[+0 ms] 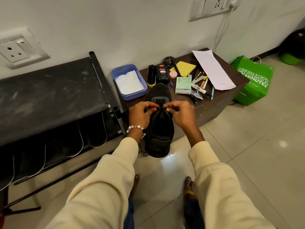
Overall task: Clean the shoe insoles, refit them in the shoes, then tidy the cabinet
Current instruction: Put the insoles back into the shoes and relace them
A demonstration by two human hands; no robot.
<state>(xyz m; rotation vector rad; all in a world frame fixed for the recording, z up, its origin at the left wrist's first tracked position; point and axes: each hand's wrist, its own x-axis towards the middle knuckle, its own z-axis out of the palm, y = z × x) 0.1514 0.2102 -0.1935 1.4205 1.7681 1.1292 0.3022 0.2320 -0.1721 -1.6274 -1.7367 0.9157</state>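
Atop cabinet (214,103) edge, black shoe (159,129) btwn left hand (142,113) & right hand (180,113), both pinching its laces.

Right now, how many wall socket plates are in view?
2: one socket plate on the wall at left, above the black rack; another socket plate at top right, partly cut off, a white cable hanging from it.

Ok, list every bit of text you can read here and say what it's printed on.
"FRESH FOOD DELIVERED IN ... MINUTES": green carry bag; the number is hidden.
"Cherry": black shoe polish bottle; its smaller print is blurred.
"camlin": pale green box, upside down; the rest is too small.
White marker: lettering unclear.
Round polish tin: label unreadable.
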